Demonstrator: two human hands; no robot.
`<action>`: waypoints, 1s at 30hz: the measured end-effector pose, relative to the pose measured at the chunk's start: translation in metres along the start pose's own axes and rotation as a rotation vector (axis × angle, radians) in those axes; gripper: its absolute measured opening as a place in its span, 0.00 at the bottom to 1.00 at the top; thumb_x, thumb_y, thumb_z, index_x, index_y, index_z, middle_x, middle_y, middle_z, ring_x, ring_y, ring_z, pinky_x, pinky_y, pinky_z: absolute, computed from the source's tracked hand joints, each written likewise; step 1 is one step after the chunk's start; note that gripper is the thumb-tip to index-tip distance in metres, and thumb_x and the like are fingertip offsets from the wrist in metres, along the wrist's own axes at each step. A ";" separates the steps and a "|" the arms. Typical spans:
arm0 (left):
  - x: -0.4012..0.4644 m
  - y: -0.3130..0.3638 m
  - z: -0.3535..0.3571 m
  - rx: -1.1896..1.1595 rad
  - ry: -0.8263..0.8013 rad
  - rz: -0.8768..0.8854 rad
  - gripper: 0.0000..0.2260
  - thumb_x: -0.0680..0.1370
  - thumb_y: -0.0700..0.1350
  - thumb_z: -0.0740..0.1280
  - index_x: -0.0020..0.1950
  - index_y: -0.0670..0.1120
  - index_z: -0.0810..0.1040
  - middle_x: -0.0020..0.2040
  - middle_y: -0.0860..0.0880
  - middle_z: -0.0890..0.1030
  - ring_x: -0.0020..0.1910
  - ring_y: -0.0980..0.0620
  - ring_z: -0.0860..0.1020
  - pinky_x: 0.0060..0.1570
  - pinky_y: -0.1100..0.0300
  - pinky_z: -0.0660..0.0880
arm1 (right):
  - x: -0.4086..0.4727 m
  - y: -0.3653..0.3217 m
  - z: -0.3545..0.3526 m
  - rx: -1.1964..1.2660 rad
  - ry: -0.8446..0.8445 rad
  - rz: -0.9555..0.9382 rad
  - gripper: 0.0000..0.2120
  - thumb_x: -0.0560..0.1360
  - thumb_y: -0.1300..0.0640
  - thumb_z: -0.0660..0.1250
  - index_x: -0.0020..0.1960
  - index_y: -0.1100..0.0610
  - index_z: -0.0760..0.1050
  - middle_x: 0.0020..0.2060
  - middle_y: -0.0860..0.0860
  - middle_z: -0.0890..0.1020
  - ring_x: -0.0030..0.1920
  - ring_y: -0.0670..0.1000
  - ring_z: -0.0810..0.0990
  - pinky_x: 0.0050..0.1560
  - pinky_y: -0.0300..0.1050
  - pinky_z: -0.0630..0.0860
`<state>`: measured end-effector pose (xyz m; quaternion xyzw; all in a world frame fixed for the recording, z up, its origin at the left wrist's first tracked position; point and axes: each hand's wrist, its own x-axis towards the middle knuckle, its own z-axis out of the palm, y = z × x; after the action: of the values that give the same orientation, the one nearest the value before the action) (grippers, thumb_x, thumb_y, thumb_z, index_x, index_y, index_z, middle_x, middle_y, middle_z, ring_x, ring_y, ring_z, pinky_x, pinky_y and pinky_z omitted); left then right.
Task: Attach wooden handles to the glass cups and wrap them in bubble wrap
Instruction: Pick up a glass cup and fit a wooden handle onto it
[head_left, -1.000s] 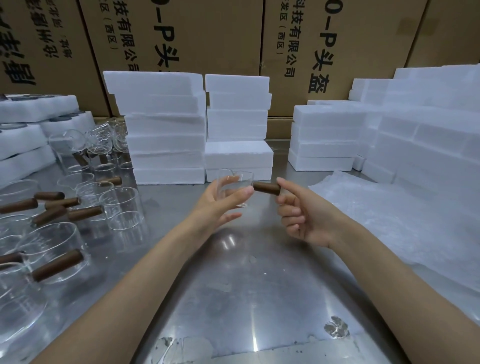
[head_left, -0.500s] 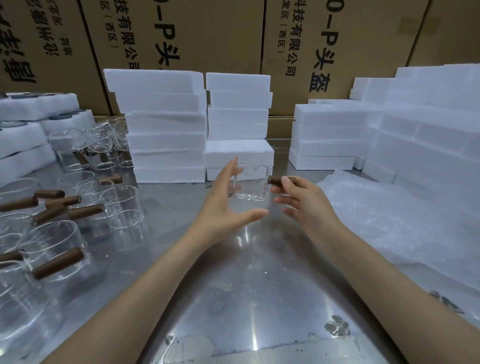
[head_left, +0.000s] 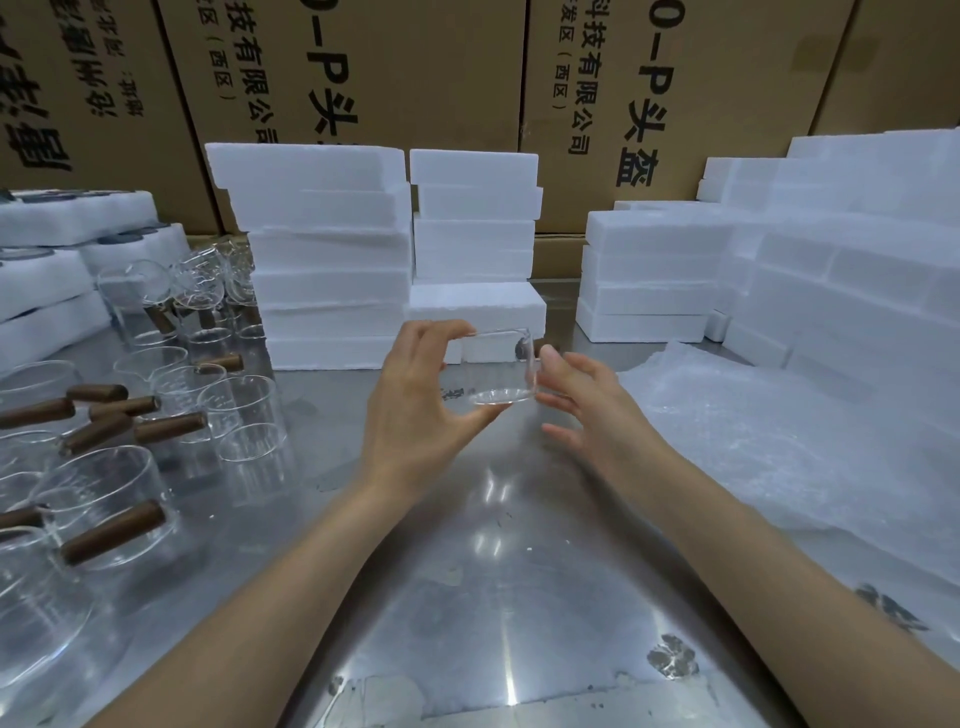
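Observation:
Above the steel table (head_left: 493, 597), my left hand (head_left: 415, 405) grips a clear glass cup (head_left: 501, 366), fingers on the rim and thumb under the base. My right hand (head_left: 592, 405) is against the cup's right side, thumb up by the rim. The wooden handle (head_left: 519, 345) shows only as a small dark end through the glass; the rest is hidden behind my right thumb and fingers, which seem to pinch it. A sheet of bubble wrap (head_left: 779, 441) lies flat to the right.
Several glass cups, some with wooden handles (head_left: 111, 532), and loose handles (head_left: 41, 410) crowd the left side. White foam stacks (head_left: 322, 249) (head_left: 472, 234) (head_left: 649, 270) stand at the back and right. Cardboard boxes (head_left: 415, 67) wall off the rear.
Both hands moved the cup forward and slightly up. The handle, plainly visible a second ago in my right fingers, is now almost hidden. My left hand shifted to a rim-and-base grip.

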<state>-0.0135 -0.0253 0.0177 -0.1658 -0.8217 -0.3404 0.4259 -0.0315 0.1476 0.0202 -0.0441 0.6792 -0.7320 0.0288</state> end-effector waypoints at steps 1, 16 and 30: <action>0.001 0.001 -0.001 0.007 0.008 0.002 0.26 0.65 0.50 0.79 0.59 0.48 0.74 0.54 0.52 0.73 0.46 0.56 0.71 0.44 0.59 0.73 | -0.001 0.002 0.003 -0.018 -0.029 -0.019 0.45 0.58 0.32 0.73 0.68 0.49 0.61 0.55 0.44 0.80 0.56 0.41 0.77 0.51 0.43 0.75; 0.000 -0.002 0.003 -0.080 -0.098 0.064 0.41 0.67 0.53 0.77 0.74 0.45 0.61 0.70 0.48 0.68 0.68 0.52 0.67 0.68 0.55 0.66 | -0.009 -0.004 0.004 0.009 -0.241 -0.081 0.23 0.66 0.42 0.67 0.57 0.53 0.78 0.57 0.48 0.81 0.62 0.44 0.75 0.58 0.46 0.68; 0.001 0.007 0.003 0.158 -0.033 0.212 0.26 0.68 0.47 0.78 0.64 0.44 0.77 0.52 0.46 0.79 0.49 0.47 0.77 0.55 0.45 0.72 | -0.008 0.001 0.007 -0.139 -0.197 -0.137 0.37 0.61 0.33 0.71 0.66 0.43 0.68 0.59 0.40 0.77 0.61 0.39 0.75 0.66 0.48 0.68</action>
<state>-0.0118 -0.0185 0.0197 -0.2231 -0.8308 -0.2250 0.4575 -0.0231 0.1412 0.0193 -0.1637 0.7176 -0.6756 0.0422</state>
